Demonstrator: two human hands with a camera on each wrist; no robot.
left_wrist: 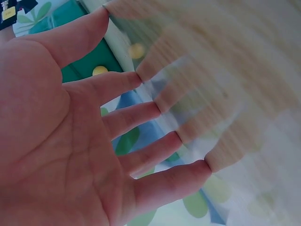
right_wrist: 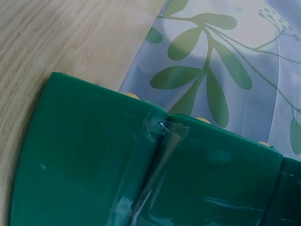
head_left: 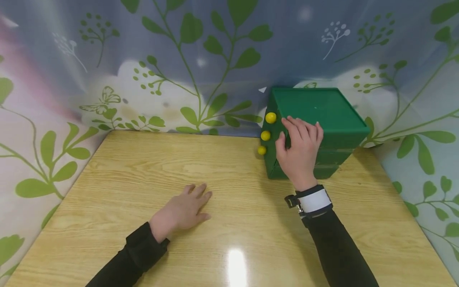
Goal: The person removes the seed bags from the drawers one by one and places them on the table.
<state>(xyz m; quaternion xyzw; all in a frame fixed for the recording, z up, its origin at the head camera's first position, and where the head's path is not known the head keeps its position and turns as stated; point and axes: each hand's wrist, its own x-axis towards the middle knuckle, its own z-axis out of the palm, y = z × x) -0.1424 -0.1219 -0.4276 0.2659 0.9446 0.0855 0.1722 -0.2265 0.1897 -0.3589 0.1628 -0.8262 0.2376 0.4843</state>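
Observation:
A green box point(head_left: 322, 105), which looks like a small drawer cabinet, stands at the back right of the table. Down its left face run three round yellow knobs: a top knob point(head_left: 270, 117), a middle knob point(head_left: 265, 136) and a bottom knob point(head_left: 262, 150). My right hand point(head_left: 301, 149) is at the box's near top edge, its fingers loosely bent and holding nothing; whether they touch is hard to tell. In the right wrist view no hand shows, only the box's taped side point(right_wrist: 89, 155). My left hand point(left_wrist: 80, 136) is spread, fingertips touching the table, holding nothing.
The wood-grain table point(head_left: 222, 171) is glossy, with a bright reflection near its front. Leaf-patterned cloth point(head_left: 161, 36) hangs behind it and along both sides, close to the back of the box. Clear tape point(right_wrist: 155, 174) crosses the seam on the box's side.

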